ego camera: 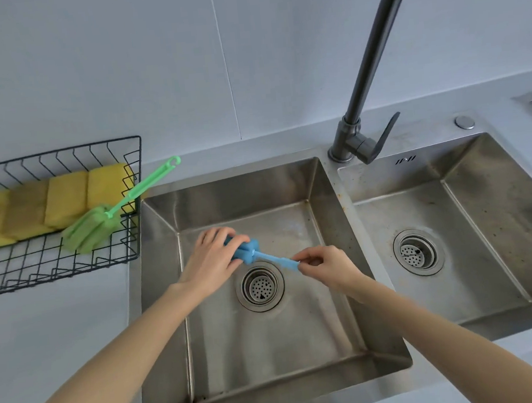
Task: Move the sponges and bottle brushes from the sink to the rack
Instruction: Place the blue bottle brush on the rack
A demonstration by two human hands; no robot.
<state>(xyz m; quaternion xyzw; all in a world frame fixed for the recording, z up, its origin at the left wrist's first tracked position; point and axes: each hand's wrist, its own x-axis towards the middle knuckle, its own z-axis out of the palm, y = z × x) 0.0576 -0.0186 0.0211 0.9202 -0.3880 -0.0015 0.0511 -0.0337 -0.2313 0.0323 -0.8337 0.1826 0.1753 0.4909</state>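
Note:
A blue bottle brush (265,257) is held low inside the left sink basin (272,347), just above the drain. My left hand (210,262) wraps around its blue sponge head. My right hand (327,265) pinches the end of its handle. On the counter to the left stands a black wire rack (53,264). Several yellow sponges (66,199) lie in a row in the rack. A green bottle brush (98,225) rests in the rack's right end, its handle sticking out over the rim toward the sink.
A dark grey faucet (361,127) rises between the two basins, with its lever pointing right. The right basin (456,231) holds only its drain strainer. A round metal button (464,122) sits on the sink deck. A tiled wall stands behind.

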